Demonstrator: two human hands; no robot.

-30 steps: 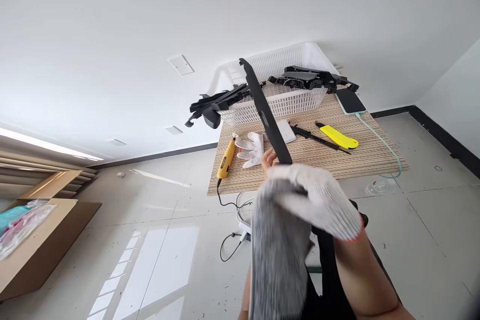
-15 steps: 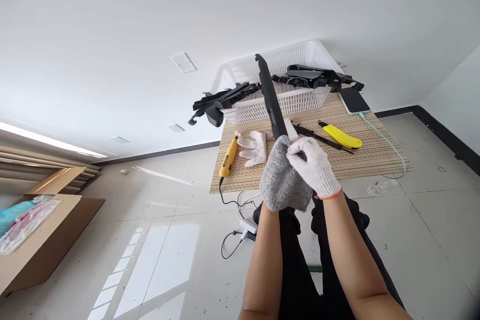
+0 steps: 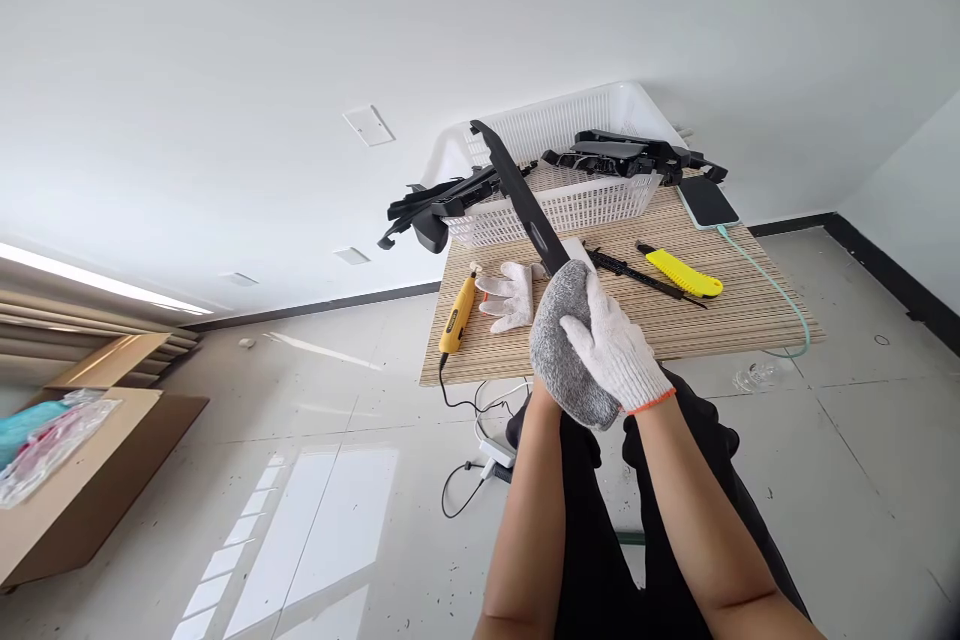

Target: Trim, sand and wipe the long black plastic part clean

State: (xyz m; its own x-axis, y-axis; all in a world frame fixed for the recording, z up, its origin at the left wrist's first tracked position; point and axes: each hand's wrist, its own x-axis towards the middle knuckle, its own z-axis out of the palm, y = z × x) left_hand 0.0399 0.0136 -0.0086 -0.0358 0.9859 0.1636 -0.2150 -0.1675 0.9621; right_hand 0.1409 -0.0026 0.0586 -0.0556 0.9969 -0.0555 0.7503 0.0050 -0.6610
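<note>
Black strip (image 3: 520,196) — tip (now) further left

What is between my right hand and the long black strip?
Your left hand, in its grey glove, is. It grips the lower end of the black strip, and the white-gloved right hand lies on top of the grey glove, apparently not touching the strip itself.
</note>
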